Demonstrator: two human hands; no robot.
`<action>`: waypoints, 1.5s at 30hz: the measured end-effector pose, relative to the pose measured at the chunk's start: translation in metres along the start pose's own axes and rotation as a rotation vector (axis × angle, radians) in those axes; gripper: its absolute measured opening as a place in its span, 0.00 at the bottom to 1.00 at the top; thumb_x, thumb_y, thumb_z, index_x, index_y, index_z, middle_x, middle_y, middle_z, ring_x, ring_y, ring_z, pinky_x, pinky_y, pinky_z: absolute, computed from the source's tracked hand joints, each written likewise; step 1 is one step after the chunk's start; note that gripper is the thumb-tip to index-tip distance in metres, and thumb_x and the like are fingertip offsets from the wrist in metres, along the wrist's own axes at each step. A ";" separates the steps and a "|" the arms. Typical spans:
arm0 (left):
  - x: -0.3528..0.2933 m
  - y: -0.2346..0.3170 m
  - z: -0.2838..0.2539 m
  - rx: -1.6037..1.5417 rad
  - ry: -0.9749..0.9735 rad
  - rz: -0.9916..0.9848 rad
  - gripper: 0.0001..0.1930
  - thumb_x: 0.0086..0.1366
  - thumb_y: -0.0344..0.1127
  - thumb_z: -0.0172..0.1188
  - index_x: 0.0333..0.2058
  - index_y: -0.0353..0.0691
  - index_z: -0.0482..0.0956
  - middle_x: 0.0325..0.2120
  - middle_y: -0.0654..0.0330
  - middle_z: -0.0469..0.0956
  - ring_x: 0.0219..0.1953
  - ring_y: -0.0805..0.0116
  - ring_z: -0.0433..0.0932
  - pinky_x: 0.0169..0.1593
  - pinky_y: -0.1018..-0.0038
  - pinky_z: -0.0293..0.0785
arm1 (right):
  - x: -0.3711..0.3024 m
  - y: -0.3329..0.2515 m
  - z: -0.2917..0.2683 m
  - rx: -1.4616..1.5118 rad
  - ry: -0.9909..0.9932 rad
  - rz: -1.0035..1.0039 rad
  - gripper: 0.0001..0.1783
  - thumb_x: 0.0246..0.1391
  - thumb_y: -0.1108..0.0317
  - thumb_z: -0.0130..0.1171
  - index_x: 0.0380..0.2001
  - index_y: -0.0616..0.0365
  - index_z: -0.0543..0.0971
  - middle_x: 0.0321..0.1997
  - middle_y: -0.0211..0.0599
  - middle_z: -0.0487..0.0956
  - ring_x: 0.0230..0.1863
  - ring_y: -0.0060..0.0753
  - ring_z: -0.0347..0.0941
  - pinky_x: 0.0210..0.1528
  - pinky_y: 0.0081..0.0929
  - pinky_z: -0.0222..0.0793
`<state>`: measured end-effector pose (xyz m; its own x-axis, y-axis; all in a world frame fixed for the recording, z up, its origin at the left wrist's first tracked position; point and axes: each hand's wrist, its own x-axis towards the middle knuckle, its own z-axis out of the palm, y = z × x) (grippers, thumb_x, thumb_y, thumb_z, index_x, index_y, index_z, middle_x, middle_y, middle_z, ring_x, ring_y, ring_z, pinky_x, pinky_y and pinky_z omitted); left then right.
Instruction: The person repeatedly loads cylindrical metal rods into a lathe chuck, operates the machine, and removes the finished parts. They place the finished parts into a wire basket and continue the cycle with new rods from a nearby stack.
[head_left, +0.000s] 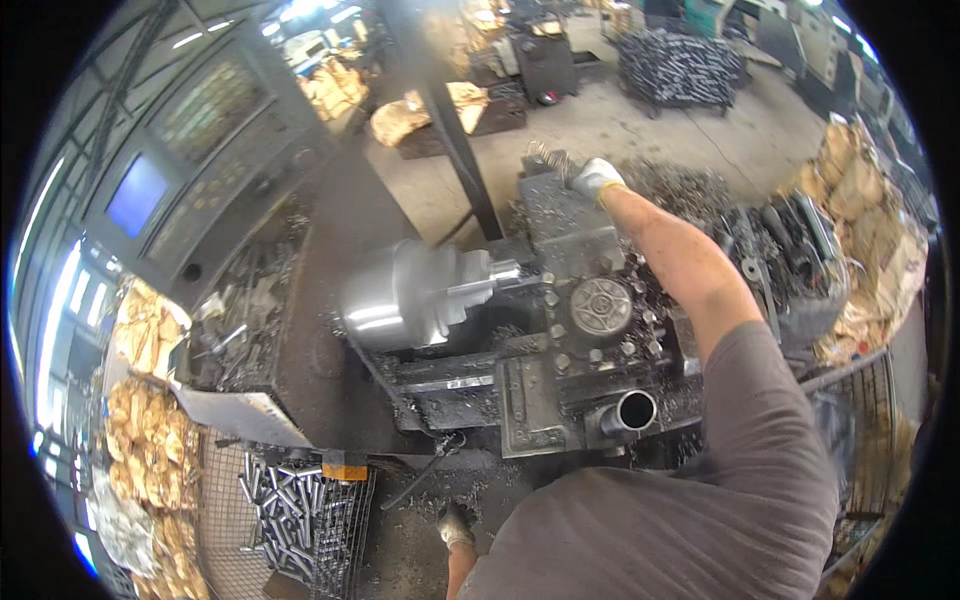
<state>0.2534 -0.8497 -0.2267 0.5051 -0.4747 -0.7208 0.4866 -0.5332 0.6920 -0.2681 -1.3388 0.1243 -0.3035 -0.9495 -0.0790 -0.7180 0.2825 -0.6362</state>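
Note:
My right arm stretches over a metal lathe, and my right hand point(597, 178), in a white glove, is closed at the far end of the grey slide block point(575, 222). Whatever its fingers grip is hidden. A curled metal shaving point(546, 156) lies just left of it. Left of the block, the lathe chuck point(395, 297) holds a short shiny metal piece point(506, 271). The round tool-post cap point(601, 306) sits amid several bolts. Low by the machine's front hangs my left hand point(454, 524), in a dirty glove, below a thin lever rod point(425, 474); its fingers are unclear.
A wire basket point(365, 540) of metal tubes stands at lower left, beside stacked brown sacks point(150, 445). An open tube end point(636, 410) faces up on the carriage's near side. Metal chips and tools point(790, 235) fill the right. The control panel point(140, 195) rises at left.

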 end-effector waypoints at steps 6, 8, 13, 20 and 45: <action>0.010 -0.002 0.011 0.156 -0.046 0.091 0.09 0.71 0.38 0.58 0.44 0.40 0.79 0.30 0.56 0.81 0.26 0.57 0.82 0.28 0.59 0.81 | -0.080 -0.051 0.049 -0.371 -0.681 -0.473 0.18 0.46 0.57 0.70 0.33 0.63 0.90 0.33 0.52 0.88 0.34 0.44 0.87 0.39 0.42 0.82; 0.015 0.015 0.034 0.194 -0.167 0.146 0.08 0.72 0.37 0.58 0.44 0.40 0.78 0.30 0.56 0.81 0.25 0.58 0.83 0.27 0.61 0.81 | -0.056 -0.035 0.089 -0.547 -0.660 -0.586 0.16 0.48 0.59 0.69 0.30 0.63 0.89 0.29 0.48 0.88 0.33 0.40 0.87 0.36 0.39 0.83; -0.007 0.005 0.030 0.298 -0.216 0.198 0.08 0.73 0.37 0.56 0.41 0.39 0.79 0.29 0.56 0.82 0.26 0.60 0.84 0.27 0.64 0.80 | -0.027 -0.018 0.018 -0.383 -0.627 -0.205 0.17 0.64 0.60 0.66 0.42 0.66 0.89 0.37 0.46 0.90 0.33 0.37 0.88 0.32 0.33 0.84; 0.018 0.012 0.010 0.354 -0.167 0.060 0.17 0.73 0.44 0.62 0.51 0.37 0.78 0.34 0.54 0.84 0.27 0.58 0.85 0.28 0.63 0.81 | -0.078 -0.059 0.055 -0.368 -0.834 -0.446 0.18 0.58 0.57 0.66 0.43 0.60 0.90 0.43 0.45 0.90 0.40 0.36 0.88 0.39 0.40 0.84; -0.085 0.221 0.123 0.659 -0.196 1.202 0.15 0.72 0.30 0.61 0.55 0.34 0.80 0.37 0.53 0.83 0.38 0.67 0.79 0.45 0.67 0.78 | -0.013 -0.041 -0.011 -0.873 -0.469 -0.427 0.27 0.56 0.47 0.66 0.51 0.54 0.89 0.51 0.45 0.89 0.50 0.45 0.86 0.53 0.44 0.81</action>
<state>0.2305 -1.0136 -0.0171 0.2363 -0.9339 0.2683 -0.6226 0.0664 0.7797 -0.2415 -1.3368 0.1599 0.2149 -0.8978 -0.3843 -0.9627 -0.2610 0.0713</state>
